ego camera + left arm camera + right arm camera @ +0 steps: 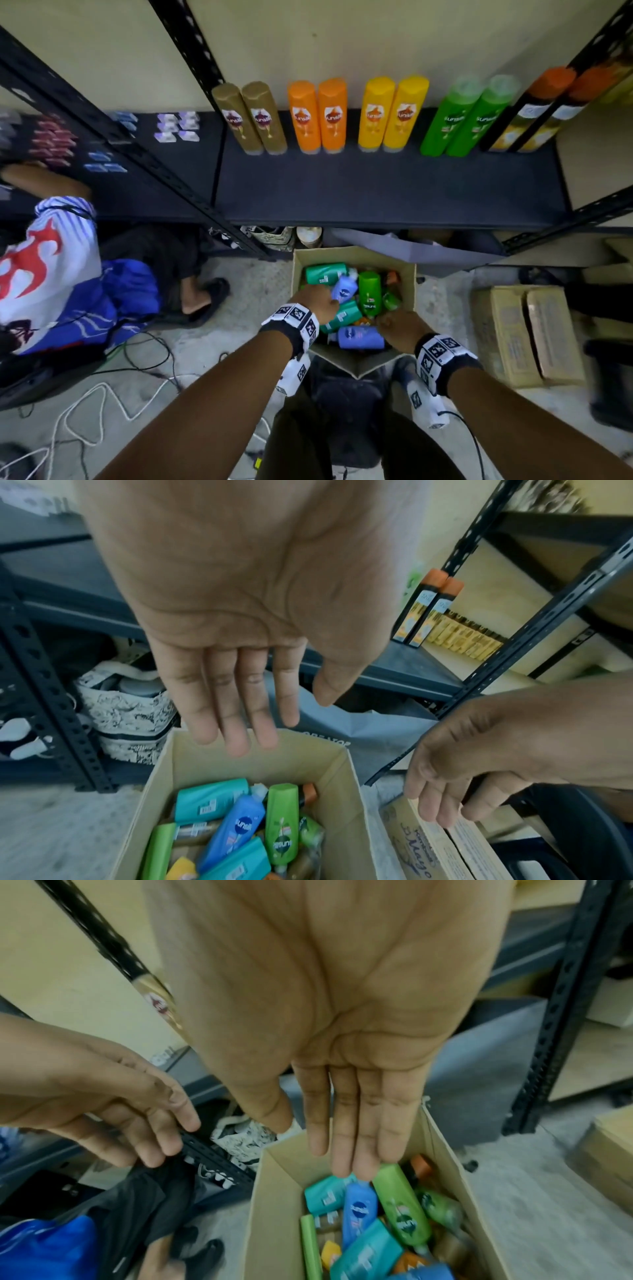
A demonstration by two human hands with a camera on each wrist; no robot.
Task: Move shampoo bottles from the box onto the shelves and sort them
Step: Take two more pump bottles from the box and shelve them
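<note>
Glossy plastic shampoo bottles point(370, 294) lie jumbled in a cardboard box point(352, 254).

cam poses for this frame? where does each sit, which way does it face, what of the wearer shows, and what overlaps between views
Head: on the head, facing down and forward at the shelf and box; both forearms, left hand, right hand.
Left wrist: along the open left palm toward the box; the right hand enters at right.
Right wrist: along the open right palm toward the box; the left hand enters at left.
Shared: all show the box; the blue bottle shows in both wrist views.
</note>
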